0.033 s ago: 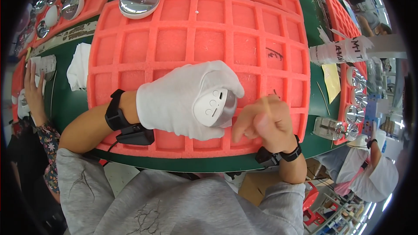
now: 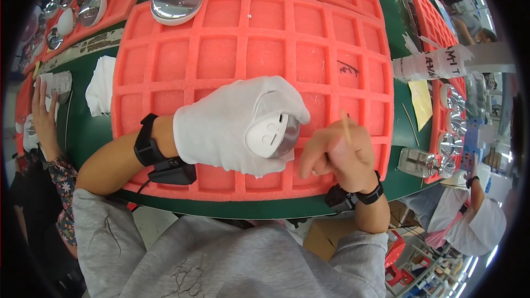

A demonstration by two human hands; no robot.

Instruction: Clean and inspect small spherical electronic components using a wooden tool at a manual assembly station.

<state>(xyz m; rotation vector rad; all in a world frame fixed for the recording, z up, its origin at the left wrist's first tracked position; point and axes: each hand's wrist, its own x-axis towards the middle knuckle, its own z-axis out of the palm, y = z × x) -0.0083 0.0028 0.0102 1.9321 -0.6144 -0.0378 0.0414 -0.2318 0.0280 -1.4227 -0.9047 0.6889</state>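
Note:
My left hand (image 2: 237,124), in a white cloth glove, is wrapped round a rounded white device (image 2: 264,136) with a shiny mirrored dome. A small dark slot and several round marks show on its white face, which is turned toward my right hand. Just to its right, apart from the device, my bare right hand (image 2: 342,152) has its fingers curled round a thin pale wooden stick (image 2: 346,126), which sticks up past the knuckles. The stick's lower end is hidden in the fingers. Both hands are above a pink foam tray (image 2: 268,58) with square pockets.
A similar mirrored dome (image 2: 176,1) sits at the tray's far left corner. White cloth (image 2: 101,85) lies left of the tray. On the right stand a clear pump bottle (image 2: 417,163) and a wrapped post (image 2: 433,65). Another person's hand (image 2: 44,113) rests at the far left.
My right hand has shifted slightly to the right, away from the device, and the stick has turned a little. My left hand still holds the device, tipped slightly differently.

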